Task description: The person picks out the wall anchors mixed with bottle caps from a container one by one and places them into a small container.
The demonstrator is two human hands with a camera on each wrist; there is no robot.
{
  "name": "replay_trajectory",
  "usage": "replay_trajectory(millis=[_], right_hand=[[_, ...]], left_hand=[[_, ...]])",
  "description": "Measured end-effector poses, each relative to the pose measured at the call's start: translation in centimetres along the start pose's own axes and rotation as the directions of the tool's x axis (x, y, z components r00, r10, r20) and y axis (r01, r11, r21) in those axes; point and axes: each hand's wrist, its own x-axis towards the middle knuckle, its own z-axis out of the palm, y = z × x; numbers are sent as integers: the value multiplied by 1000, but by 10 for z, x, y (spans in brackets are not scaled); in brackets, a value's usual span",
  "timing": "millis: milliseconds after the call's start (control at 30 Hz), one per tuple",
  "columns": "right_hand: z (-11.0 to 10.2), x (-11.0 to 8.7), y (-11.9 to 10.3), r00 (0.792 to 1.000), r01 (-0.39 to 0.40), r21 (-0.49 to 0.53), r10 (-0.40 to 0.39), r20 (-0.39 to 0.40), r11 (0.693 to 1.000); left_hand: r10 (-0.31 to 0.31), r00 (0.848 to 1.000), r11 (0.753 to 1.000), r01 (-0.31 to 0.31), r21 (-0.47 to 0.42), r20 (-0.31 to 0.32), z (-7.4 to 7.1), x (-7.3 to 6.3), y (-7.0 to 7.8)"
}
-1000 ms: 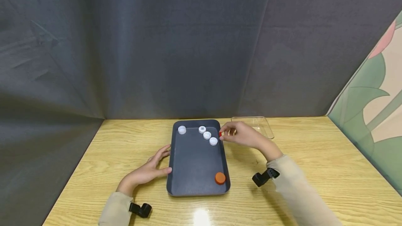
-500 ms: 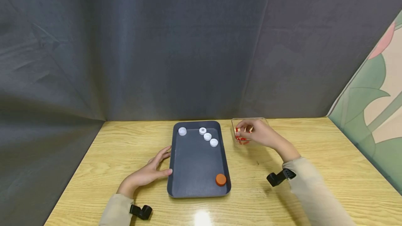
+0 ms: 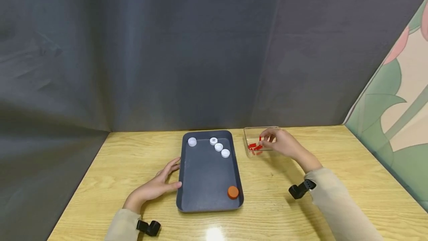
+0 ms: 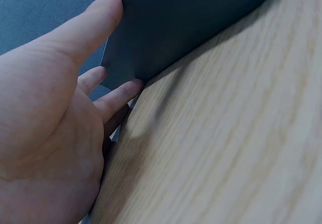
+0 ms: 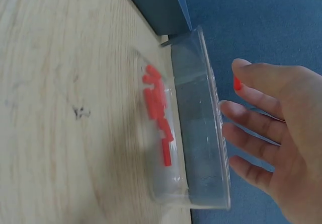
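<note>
In the head view my left hand [image 3: 155, 187] rests against the left side of a dark grey tray [image 3: 208, 181], thumb on its rim and fingers extended along its outer wall. My right hand [image 3: 284, 144] is over a clear plastic box [image 3: 245, 137] to the right of the tray. Between its thumb and index finger it pinches a small red piece [image 5: 237, 83], mostly covered by the fingers. Several short red pieces [image 5: 156, 98] lie on the box floor. The tray bears white round caps [image 3: 219, 147] towards its far end and an orange cap [image 3: 233, 192] at its near right corner.
A light wood table [image 3: 281, 203] carries everything. Behind it hangs a dark grey curtain [image 3: 197, 66], close to the far ends of tray and box. A wall with painted leaves [image 3: 384, 107] borders the right side.
My right hand has moved from the tray's right rim, a red piece at its fingertips, rightward to the clear box. Red pieces in the box now show. The left hand stays put.
</note>
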Motion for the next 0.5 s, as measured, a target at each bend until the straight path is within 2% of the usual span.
replay_trajectory(millis=[333,500], right_hand=[[3,0,10,998,-36,-150,27,-60,988],[2,2,13,998,-34,-173,24,-59,984]], left_hand=[[2,1000,1000,-2,1,12,1,-1,-4],[9,1000,1000,-9,3,8,-1,0,-1]])
